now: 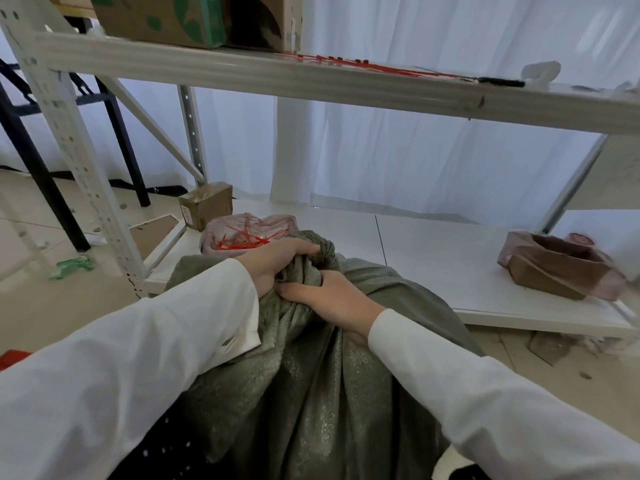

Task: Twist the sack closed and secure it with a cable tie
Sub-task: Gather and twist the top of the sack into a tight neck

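Below the low shelf [450,271], between my knees, the sack [311,375] stands upright with its neck [322,252] bunched at the top. My left hand [273,263] wraps the neck from the far-left side, fingers curled over the gathered cloth. My right hand [332,299] grips just beneath it, thumb pointing left across the folds, fingers tucked into the fabric. Both hands are clamped on the sack, touching each other, one stacked above the other along the neck.

That neck runs roughly upward and a little away from me, so its long axis is the one I would twist around. I judge the twist is under way or barely set; the cloth shows spiral creases near the top, but no tie is on it yet.

Red ties [244,239] lie in a pink bag [214,233] on the shelf, just beyond and left of my left hand. My left hand is plainly the nearer one. So the next move, I think, asks the right hand to hold the twist alone while the left lets go and reaches forward a short way. The risk is the neck unwinding once one grip is gone.

More red ties [363,65] rest on the upper shelf [242,72], well apart and higher.
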{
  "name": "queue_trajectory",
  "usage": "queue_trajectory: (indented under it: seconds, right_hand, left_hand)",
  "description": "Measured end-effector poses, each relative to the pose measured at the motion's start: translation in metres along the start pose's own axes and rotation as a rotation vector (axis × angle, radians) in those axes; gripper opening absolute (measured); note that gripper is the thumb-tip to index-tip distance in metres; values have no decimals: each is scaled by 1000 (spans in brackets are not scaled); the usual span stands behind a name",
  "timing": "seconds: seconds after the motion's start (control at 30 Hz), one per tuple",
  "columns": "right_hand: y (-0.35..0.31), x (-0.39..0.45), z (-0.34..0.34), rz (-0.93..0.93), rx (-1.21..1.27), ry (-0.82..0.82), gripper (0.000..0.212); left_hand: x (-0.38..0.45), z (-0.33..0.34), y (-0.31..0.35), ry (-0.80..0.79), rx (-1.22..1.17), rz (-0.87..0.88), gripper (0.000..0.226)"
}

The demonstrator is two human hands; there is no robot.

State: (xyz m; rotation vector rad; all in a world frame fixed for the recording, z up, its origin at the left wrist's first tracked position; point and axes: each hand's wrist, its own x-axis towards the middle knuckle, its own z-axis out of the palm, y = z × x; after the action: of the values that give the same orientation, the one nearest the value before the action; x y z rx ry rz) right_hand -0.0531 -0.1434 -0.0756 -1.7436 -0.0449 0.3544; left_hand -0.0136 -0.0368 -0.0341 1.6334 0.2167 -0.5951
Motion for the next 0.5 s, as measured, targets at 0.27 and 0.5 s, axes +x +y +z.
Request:
queue_trajectory:
  seconds: [0.27,0.5]
  right_hand:
    - [-18,-2,-2,352,113,-202,29]
    - [-2,-2,1,203,236,-221,24]
  left_hand:
    - [0,-3,3,-133,43,-105,29]
    - [5,-11,2,-174,62,-44,34]
